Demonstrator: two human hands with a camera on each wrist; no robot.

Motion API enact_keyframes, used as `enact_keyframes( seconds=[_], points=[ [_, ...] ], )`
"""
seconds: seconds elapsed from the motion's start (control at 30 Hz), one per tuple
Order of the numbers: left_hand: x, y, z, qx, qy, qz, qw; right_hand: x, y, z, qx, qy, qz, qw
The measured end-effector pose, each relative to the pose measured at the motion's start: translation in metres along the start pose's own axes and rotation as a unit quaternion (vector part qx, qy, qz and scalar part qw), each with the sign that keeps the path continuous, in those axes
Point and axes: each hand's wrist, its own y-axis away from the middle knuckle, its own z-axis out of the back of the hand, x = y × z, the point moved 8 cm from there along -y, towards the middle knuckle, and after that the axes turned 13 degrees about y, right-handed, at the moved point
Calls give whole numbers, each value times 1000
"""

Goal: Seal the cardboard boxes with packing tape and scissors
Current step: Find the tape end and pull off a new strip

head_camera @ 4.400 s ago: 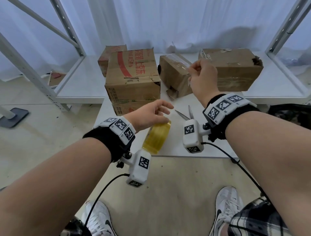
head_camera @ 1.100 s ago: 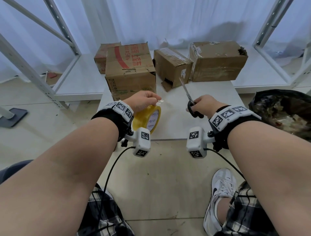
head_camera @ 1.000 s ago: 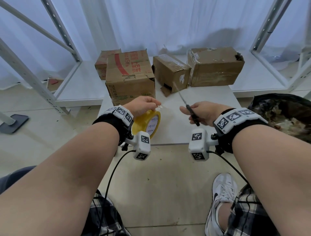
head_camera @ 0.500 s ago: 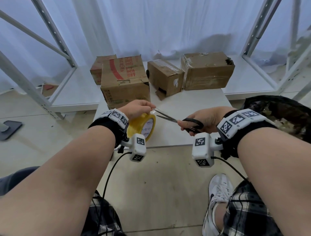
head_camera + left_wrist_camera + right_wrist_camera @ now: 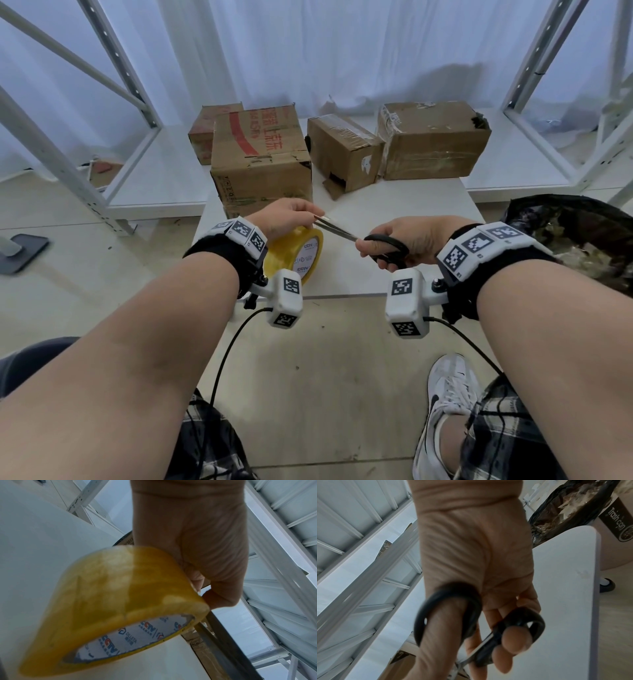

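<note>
My right hand (image 5: 407, 240) has thumb and fingers hooked through the black scissors (image 5: 373, 244), blades nearly together, tips reaching my left hand (image 5: 284, 217). That hand pinches the tape end above the yellow tape roll (image 5: 296, 253), which stands on edge at the table (image 5: 394, 209) front, cardboard boxes (image 5: 262, 161) behind.

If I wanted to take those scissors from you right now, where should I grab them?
Wait till the blades are shut and I turn the black handle loops toward you. My right hand fills them, and the blades of the scissors point at my left hand over the tape roll.
</note>
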Motion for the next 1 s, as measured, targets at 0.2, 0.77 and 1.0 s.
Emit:
enact_keyframes(
  seconds=[0.2, 0.77, 1.0],
  points=[
    [2, -3, -1, 6, 16, 6, 1000, 2, 0, 0, -10, -14, 11, 1000],
    [-2, -1, -4, 10, 15, 9, 1000, 9, 6, 5, -18, 8, 35, 999],
    [-4, 1, -5, 18, 22, 12, 1000, 6, 2, 2, -10, -9, 19, 1000]
  ],
)
